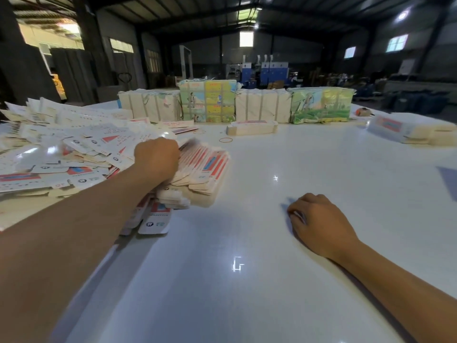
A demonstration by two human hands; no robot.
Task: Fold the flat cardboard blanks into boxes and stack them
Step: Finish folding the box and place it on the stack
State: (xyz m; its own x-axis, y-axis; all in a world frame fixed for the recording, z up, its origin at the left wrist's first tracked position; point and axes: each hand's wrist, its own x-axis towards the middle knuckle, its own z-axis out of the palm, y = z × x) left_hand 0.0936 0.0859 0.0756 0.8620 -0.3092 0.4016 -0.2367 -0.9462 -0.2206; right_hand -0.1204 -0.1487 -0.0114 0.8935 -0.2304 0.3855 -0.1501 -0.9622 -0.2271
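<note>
Curled fingers of the left hand (156, 158) grip a fanned bundle of flat blanks (206, 169) at the edge of a loose heap of blanks (61, 149) on the left. Right hand (319, 222) rests on the white table (247, 280), fingers loosely curled, holding nothing. Strapped bundles (235, 103) line the far edge, a rubber band (225, 139) nearby. Around it, a dim warehouse.
</note>
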